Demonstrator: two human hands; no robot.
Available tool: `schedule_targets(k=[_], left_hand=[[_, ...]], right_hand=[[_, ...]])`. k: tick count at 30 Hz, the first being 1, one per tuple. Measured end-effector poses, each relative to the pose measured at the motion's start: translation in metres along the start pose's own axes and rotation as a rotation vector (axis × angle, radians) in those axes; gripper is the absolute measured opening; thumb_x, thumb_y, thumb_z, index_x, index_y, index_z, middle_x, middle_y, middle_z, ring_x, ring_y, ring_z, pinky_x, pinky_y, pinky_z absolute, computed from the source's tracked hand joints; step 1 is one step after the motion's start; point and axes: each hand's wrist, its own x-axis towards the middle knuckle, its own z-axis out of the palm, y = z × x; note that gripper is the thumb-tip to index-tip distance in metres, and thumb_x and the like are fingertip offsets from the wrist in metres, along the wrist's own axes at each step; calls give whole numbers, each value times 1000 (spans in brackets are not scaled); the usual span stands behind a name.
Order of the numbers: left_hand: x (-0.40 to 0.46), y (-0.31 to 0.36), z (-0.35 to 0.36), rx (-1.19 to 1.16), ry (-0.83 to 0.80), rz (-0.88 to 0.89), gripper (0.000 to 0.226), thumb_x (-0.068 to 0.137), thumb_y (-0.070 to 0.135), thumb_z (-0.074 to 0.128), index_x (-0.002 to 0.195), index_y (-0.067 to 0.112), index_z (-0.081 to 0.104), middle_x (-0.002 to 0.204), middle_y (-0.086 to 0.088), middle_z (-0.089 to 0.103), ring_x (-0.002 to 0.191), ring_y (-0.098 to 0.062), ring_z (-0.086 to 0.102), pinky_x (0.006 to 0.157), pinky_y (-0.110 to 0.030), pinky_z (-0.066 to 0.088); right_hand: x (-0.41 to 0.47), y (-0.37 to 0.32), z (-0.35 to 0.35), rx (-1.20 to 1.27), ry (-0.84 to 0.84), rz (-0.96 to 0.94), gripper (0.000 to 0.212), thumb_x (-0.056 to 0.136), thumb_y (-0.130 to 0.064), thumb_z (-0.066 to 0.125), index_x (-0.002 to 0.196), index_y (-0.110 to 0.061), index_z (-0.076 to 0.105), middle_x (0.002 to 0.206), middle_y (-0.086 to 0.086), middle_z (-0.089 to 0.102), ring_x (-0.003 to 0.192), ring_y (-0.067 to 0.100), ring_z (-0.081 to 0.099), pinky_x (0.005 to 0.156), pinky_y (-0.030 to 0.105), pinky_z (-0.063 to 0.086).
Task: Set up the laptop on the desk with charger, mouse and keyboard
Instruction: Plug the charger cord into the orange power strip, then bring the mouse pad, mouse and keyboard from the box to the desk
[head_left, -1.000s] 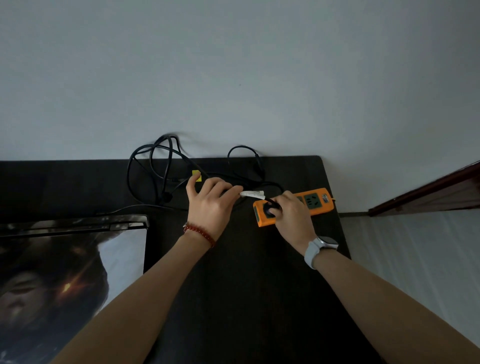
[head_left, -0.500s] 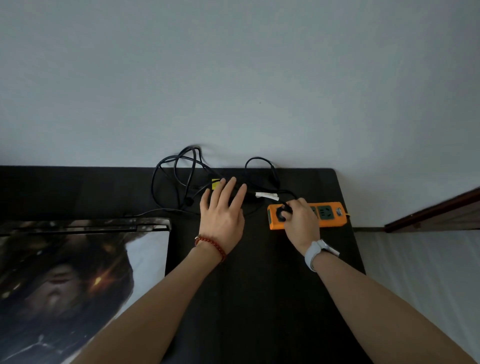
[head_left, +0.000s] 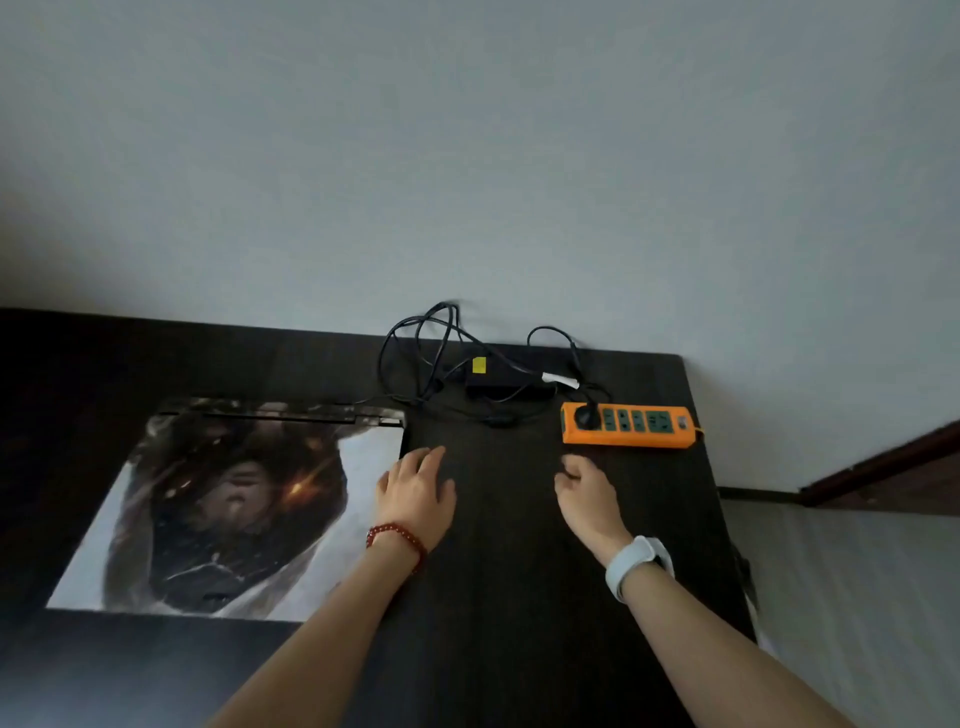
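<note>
A closed laptop (head_left: 228, 499) with a printed picture on its lid lies on the dark desk (head_left: 509, 571) at the left. The black charger brick (head_left: 506, 384) with a yellow sticker sits at the desk's back edge among tangled black cables (head_left: 415, 353). Its black plug (head_left: 586, 417) sits in the leftmost socket of an orange power strip (head_left: 628, 426). My left hand (head_left: 418, 493) hovers beside the laptop's right edge, fingers relaxed, holding nothing. My right hand (head_left: 587, 493) is just in front of the strip, fingers loosely curled and empty. No mouse or keyboard is in view.
A pale wall rises right behind the desk. The desk's right edge drops to a light floor, and a dark wooden edge (head_left: 883, 467) runs at the far right. A cable hangs off the desk's right side.
Both hands have let go and pulled back toward me: the left off the charger brick, the right off the plug in the strip. The view has shifted left, showing more of the laptop.
</note>
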Motion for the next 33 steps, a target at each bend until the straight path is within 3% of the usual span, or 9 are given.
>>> schedule_targets(k=[4, 8, 11, 17, 24, 28, 33], left_hand=[[-50, -20, -24, -158, 45, -83, 39, 90, 29, 48, 127, 16, 50, 126, -8, 55, 116, -24, 51, 101, -37, 41], [-121, -61, -39, -315, 177, -227, 30, 89, 20, 53, 118, 13, 59, 116, -8, 63, 105, -21, 58, 89, -27, 43], [-179, -106, -49, -322, 254, -382, 26, 88, 17, 54, 113, 12, 62, 110, -9, 65, 98, -25, 61, 82, -25, 42], [-268, -182, -75, -361, 379, -644, 27, 89, 17, 50, 113, 10, 62, 113, -12, 65, 106, -29, 59, 93, -36, 47], [-397, -295, -104, -501, 589, -845, 23, 89, 20, 51, 107, 15, 65, 104, -5, 70, 94, -17, 64, 79, -19, 43], [-511, -395, -118, -510, 626, -1000, 22, 89, 20, 50, 104, 17, 65, 103, -4, 70, 95, -18, 64, 76, -18, 40], [-615, -485, -136, -511, 645, -1179, 24, 90, 21, 48, 110, 17, 62, 112, -4, 67, 104, -22, 61, 89, -27, 45]], right_hand=[[-58, 2, 27, 57, -207, -38, 28, 95, -17, 42, 120, -14, 56, 113, 3, 62, 105, 15, 58, 80, 21, 42], [-110, 0, 66, 77, -352, -83, 27, 96, -17, 39, 113, -15, 59, 90, -6, 64, 84, 8, 62, 68, 17, 47], [-146, -5, 101, 50, -480, -118, 25, 95, -17, 40, 109, -17, 61, 90, -3, 66, 81, 10, 65, 72, 21, 49], [-209, -38, 183, -64, -665, -246, 25, 95, -14, 39, 106, -14, 62, 90, 2, 67, 79, 12, 63, 70, 21, 48], [-332, -77, 337, -211, -871, -431, 23, 94, -11, 40, 97, -15, 63, 75, -4, 65, 66, 9, 61, 64, 17, 48], [-434, -84, 447, -290, -1042, -473, 22, 94, -8, 41, 97, -9, 62, 69, -4, 63, 59, 11, 58, 68, 25, 49], [-521, -89, 544, -417, -1193, -515, 20, 95, -13, 42, 89, -16, 61, 69, -5, 63, 49, 0, 56, 52, 8, 44]])
